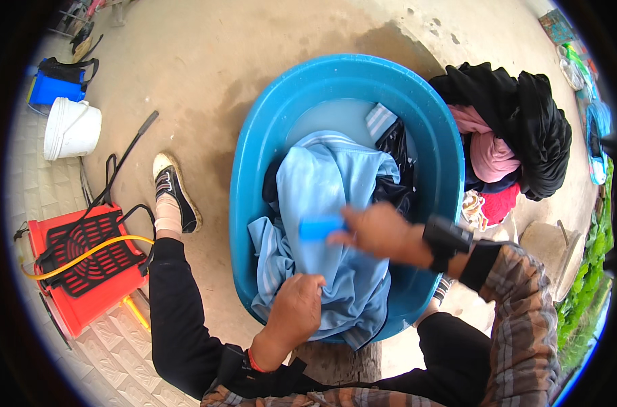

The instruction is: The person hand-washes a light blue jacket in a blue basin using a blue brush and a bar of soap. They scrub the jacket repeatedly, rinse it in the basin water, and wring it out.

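A large blue plastic tub (346, 63) stands between my legs, with cloudy water (334, 114) at its far end. Over its near part lies a wet light-blue garment (311, 178) with white stripes. My left hand (296, 308) is closed on the garment's fabric at the near side of the tub. Above the fabric, my right hand (377, 231) grips a blue brush (320, 228), blurred, so its bristles cannot be made out. Dark wet clothing (395, 193) and a striped light-blue cuff (381, 121) lie in the tub to the right of the garment.
Black and pink clothes (537, 127) are heaped right of the tub, beside a red cloth (500, 204) and a lidded bucket (547, 249). At left are a white bucket (72, 129), a blue container (59, 87) and a red backpack sprayer (92, 264) with a yellow hose.
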